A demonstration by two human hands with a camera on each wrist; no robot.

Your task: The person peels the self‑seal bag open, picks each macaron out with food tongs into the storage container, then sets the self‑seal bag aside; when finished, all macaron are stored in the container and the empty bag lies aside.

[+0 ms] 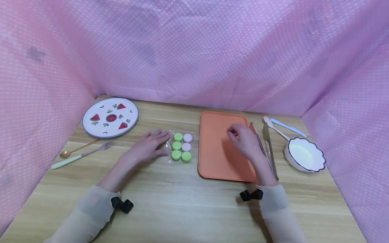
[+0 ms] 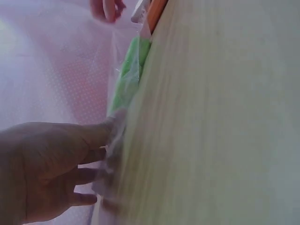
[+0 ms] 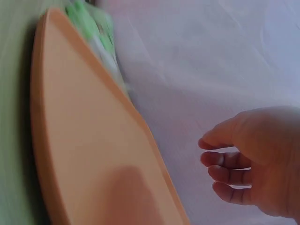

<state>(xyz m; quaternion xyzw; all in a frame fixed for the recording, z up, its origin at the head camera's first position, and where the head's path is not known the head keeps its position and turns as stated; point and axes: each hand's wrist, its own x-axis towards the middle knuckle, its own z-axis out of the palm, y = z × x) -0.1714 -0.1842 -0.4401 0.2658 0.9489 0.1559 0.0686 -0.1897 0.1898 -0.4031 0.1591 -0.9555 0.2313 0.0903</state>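
Note:
A clear plastic packet of several green and pale pink macarons lies flat on the table, left of an orange tray. My left hand has its fingers spread at the packet's left edge. In the left wrist view, the fingertips of that hand touch the plastic film. Over the right part of the tray hovers my right hand, apart from its surface. The right wrist view has this hand with loosely bent fingers and nothing between them.
A plate with watermelon pictures stands at the back left, near a gold spoon and a fork. Right of the tray lie knives, a pale spoon, a blue-handled utensil and a scalloped white bowl. Pink cloth hangs around.

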